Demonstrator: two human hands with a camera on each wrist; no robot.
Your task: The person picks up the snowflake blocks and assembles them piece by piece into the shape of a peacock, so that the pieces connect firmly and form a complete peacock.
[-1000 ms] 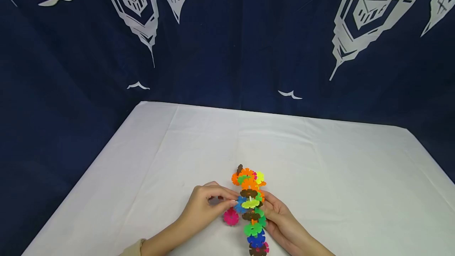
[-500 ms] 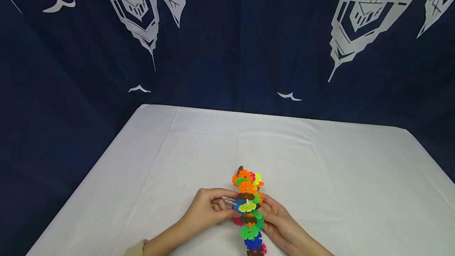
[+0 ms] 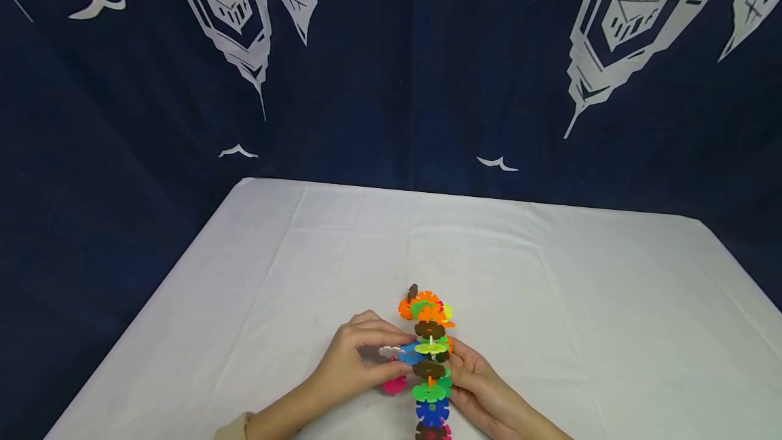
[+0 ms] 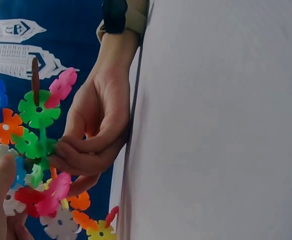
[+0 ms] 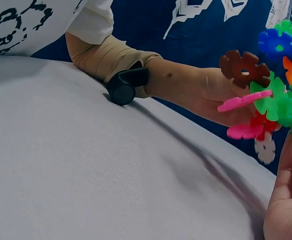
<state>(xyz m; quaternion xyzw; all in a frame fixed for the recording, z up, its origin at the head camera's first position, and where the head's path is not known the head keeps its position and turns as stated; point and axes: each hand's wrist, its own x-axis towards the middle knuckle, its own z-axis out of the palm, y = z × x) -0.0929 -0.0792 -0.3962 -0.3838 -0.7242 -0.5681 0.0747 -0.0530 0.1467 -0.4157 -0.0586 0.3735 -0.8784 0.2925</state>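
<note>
A tall assembly of colourful interlocking flower discs (image 3: 432, 392) stands between both hands in the head view. My left hand (image 3: 354, 352) pinches the side branch with its thumb and fingers, around a blue flower disc (image 3: 411, 353). A white flower disc (image 3: 391, 352) shows between thumb and fingers, and a pink flower disc (image 3: 394, 384) hangs below the thumb. My right hand (image 3: 479, 382) supports the assembly from the right, its fingertips pinching green flower discs (image 4: 40, 148) in the left wrist view. The left fingertips are partly hidden behind the discs.
White cloth covers the table (image 3: 550, 290), reaching back to a dark blue curtain (image 3: 366, 107) with white printed buildings and birds. Brown and orange discs (image 3: 430, 314) top the assembly. Dark wrist straps (image 5: 122, 90) sit on the forearms.
My left thumb and fingers have shifted their hold at the blue disc, and the white disc now shows between them. The assembly has tilted slightly. My right hand stays nearly still.
</note>
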